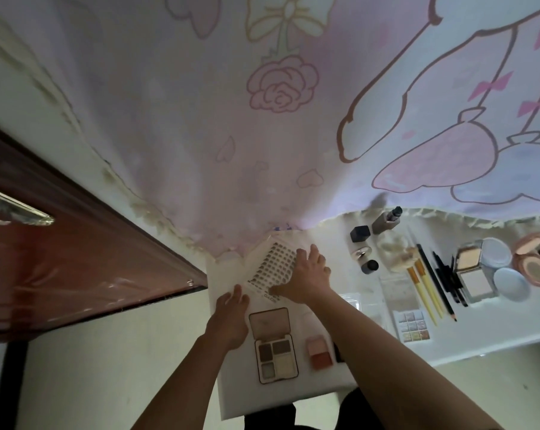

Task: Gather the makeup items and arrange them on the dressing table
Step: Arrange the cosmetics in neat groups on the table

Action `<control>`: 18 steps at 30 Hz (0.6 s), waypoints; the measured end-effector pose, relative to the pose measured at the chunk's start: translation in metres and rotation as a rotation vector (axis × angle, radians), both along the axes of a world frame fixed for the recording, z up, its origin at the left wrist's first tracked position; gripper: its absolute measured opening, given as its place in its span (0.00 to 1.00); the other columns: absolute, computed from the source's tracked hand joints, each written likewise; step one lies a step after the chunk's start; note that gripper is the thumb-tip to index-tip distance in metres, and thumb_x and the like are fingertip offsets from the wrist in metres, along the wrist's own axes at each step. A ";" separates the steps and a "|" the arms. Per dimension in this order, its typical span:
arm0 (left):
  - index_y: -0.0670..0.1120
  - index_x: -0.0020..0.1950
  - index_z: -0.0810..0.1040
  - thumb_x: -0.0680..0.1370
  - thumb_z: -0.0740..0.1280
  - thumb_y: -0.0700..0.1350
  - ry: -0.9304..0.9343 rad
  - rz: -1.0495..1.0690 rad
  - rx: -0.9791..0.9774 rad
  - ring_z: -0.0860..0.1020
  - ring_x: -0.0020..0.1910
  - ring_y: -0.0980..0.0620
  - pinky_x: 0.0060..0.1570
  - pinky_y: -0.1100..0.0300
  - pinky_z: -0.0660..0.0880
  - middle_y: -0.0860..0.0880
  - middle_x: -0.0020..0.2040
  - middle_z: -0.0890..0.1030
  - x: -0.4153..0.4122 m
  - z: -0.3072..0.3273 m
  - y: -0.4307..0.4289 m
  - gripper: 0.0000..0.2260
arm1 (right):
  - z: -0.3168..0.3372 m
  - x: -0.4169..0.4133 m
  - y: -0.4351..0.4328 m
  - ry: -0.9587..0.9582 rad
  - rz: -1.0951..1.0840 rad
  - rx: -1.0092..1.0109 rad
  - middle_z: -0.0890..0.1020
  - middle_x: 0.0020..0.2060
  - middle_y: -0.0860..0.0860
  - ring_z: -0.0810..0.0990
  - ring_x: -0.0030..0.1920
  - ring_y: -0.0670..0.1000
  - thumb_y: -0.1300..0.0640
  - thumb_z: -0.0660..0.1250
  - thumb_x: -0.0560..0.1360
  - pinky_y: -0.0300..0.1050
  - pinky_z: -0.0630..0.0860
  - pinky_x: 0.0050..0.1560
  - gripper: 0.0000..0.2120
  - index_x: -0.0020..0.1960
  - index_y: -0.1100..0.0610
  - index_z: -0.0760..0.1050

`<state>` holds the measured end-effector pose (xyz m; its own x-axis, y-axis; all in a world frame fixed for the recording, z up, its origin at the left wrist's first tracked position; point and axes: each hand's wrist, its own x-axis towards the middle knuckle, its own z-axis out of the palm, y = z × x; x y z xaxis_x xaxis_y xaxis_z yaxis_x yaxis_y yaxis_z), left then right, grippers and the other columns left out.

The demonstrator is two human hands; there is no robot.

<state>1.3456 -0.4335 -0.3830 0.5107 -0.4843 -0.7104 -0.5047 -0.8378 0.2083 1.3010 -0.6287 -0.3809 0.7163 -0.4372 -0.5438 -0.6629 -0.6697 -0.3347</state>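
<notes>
A flat white card of false lashes (pixel 273 265) lies at the back left of the white dressing table (pixel 467 346). My right hand (pixel 306 276) rests on its right side with the fingers spread flat. My left hand (pixel 231 308) touches the table at the card's lower left corner, fingers straight. Just in front of the hands lies an open eyeshadow palette (pixel 275 349) with its lid up, and beside it a small pink blush compact (pixel 320 352).
To the right lie a pastel eyeshadow palette (pixel 413 326), yellow-handled brushes (pixel 424 293), black pencils (pixel 439 280), open powder compacts (pixel 473 271), round puffs (pixel 510 282), small black bottles (pixel 360 233) and a foundation bottle (pixel 386 221). A pink printed curtain (pixel 262 119) hangs behind. A brown door (pixel 61 249) stands at left.
</notes>
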 end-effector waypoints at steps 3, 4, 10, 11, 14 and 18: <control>0.49 0.80 0.49 0.80 0.55 0.37 -0.004 -0.001 0.004 0.44 0.78 0.46 0.73 0.53 0.61 0.50 0.80 0.39 0.001 0.000 0.001 0.30 | -0.012 0.005 0.003 0.000 0.181 -0.019 0.34 0.77 0.62 0.34 0.77 0.67 0.31 0.77 0.58 0.67 0.41 0.75 0.68 0.78 0.51 0.33; 0.49 0.80 0.49 0.80 0.56 0.38 -0.005 -0.005 0.004 0.44 0.78 0.46 0.72 0.53 0.61 0.51 0.80 0.40 0.001 -0.001 0.001 0.30 | -0.015 0.006 0.002 0.011 0.233 -0.035 0.32 0.76 0.62 0.31 0.76 0.67 0.30 0.77 0.57 0.67 0.38 0.74 0.70 0.78 0.50 0.31; 0.50 0.80 0.51 0.79 0.56 0.37 -0.005 0.000 -0.003 0.46 0.78 0.47 0.70 0.54 0.65 0.53 0.80 0.41 0.003 -0.001 0.003 0.30 | -0.015 0.019 -0.004 -0.033 0.198 -0.011 0.53 0.74 0.60 0.52 0.74 0.63 0.33 0.82 0.49 0.62 0.56 0.74 0.76 0.78 0.49 0.34; 0.50 0.79 0.51 0.79 0.56 0.38 0.000 0.000 0.000 0.46 0.78 0.47 0.70 0.54 0.64 0.53 0.80 0.41 0.003 -0.001 0.003 0.30 | -0.013 0.021 -0.006 -0.040 0.157 -0.017 0.57 0.71 0.59 0.57 0.71 0.62 0.34 0.82 0.48 0.62 0.61 0.71 0.77 0.78 0.48 0.34; 0.51 0.79 0.51 0.79 0.56 0.38 0.018 0.015 0.021 0.45 0.78 0.47 0.71 0.53 0.64 0.53 0.80 0.41 0.003 0.000 0.003 0.30 | -0.005 0.023 -0.013 -0.049 -0.035 0.017 0.64 0.62 0.57 0.64 0.65 0.60 0.38 0.84 0.48 0.60 0.68 0.67 0.73 0.78 0.51 0.41; 0.50 0.80 0.51 0.80 0.56 0.37 0.027 0.006 0.028 0.44 0.78 0.46 0.73 0.52 0.61 0.52 0.80 0.41 0.003 0.000 0.001 0.29 | 0.013 0.017 -0.025 -0.177 -0.233 0.121 0.69 0.52 0.52 0.76 0.56 0.56 0.46 0.76 0.71 0.47 0.73 0.52 0.32 0.67 0.57 0.67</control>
